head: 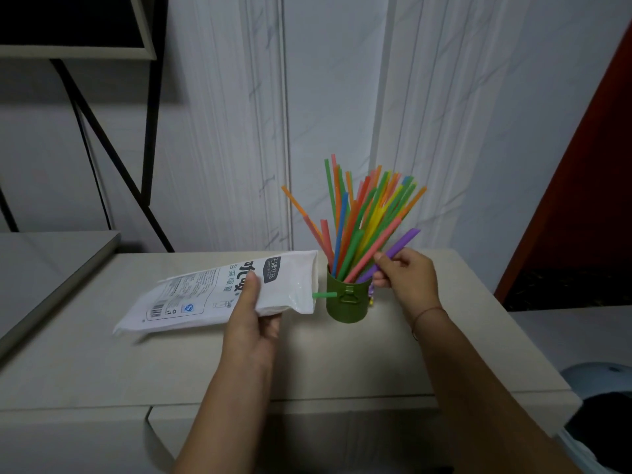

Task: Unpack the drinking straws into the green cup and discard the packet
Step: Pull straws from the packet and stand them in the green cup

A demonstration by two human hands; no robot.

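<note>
The step in hand looks to be seating the purple plastic straw (405, 241) among the others. The right hand (410, 278), right of centre, pinches it between thumb and fingertips, with its lower end already at the rim of the squat olive-green cup (345, 309). To do this well, I judge, the straw should slide down along the bundle's slant rather than push across it. The cup looks small and top-heavy, and a sideways nudge could tip it. After that, the short green straw end (324, 295) poking from the packet's mouth wants drawing out. That mouth lies just beside the cup, so a short pull should serve.

The left hand (251, 316), at centre, grips the white printed plastic packet (205, 295) with thumb on top and fingers beneath. The packet slants down to the left over the pale beige tabletop (102, 371); whether its far end touches the table I cannot tell. It looks flat and nearly empty, with dark lettering and a barcode. The bundle of coloured straws (362, 213), orange, green, pink, yellow and blue, stands in the cup and fans upward, mostly rightward.
</note>
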